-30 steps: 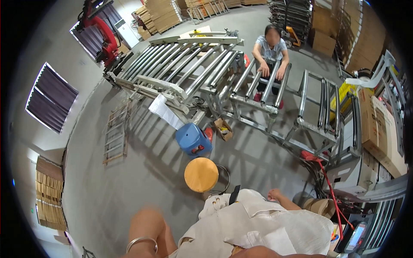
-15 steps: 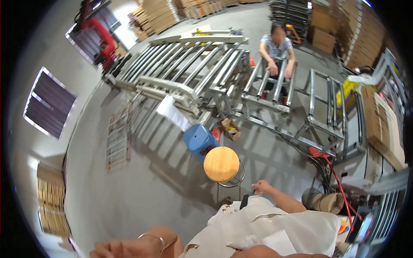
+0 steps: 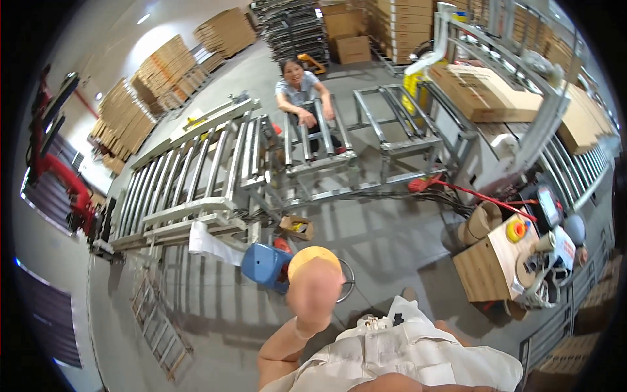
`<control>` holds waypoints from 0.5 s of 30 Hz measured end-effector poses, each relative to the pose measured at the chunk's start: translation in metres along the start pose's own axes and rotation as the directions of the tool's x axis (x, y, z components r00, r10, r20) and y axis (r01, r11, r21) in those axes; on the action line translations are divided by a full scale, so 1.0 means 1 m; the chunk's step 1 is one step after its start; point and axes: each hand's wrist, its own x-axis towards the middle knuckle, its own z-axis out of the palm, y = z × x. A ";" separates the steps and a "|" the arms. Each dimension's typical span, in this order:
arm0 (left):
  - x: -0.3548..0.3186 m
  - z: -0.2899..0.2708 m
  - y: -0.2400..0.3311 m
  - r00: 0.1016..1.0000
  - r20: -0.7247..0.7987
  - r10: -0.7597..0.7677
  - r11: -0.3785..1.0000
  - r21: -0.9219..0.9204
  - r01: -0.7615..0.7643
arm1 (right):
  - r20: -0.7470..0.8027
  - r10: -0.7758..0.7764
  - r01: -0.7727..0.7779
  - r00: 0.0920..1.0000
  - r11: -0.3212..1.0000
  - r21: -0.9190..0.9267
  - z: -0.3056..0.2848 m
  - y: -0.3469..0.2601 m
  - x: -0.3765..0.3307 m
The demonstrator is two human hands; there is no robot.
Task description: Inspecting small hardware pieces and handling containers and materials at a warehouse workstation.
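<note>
Round wooden-topped stool (image 3: pixel 314 255) could get knocked into the blue plastic stool (image 3: pixel 262 264) on its left, I'd judge, because they sit so close; a careless step might also snag the metal ring (image 3: pixel 353 279) at its right. From the wearer's side, the left hand (image 3: pixel 317 292) hides its near edge, too blurred for me to tell whether it's clenched, loose or touching the seat. The right hand is out of sight; just some forearm (image 3: pixel 450 332) shows, right of the wooden seat and nearer the wearer.
</note>
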 end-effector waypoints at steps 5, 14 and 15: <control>0.068 0.067 -0.071 0.951 0.148 -0.270 0.932 -0.207 0.297 | -0.471 0.740 -0.869 0.479 0.325 -0.373 0.012 -0.041 -0.038; -0.059 0.203 -0.232 0.607 0.648 -0.460 0.848 0.523 0.085 | -0.744 0.618 -0.956 0.253 0.276 -0.096 0.003 -0.187 -0.017; -0.094 0.215 -0.252 0.274 0.717 -0.641 0.766 0.619 0.174 | -0.760 0.580 -0.940 0.293 0.318 -0.120 -0.005 -0.184 -0.029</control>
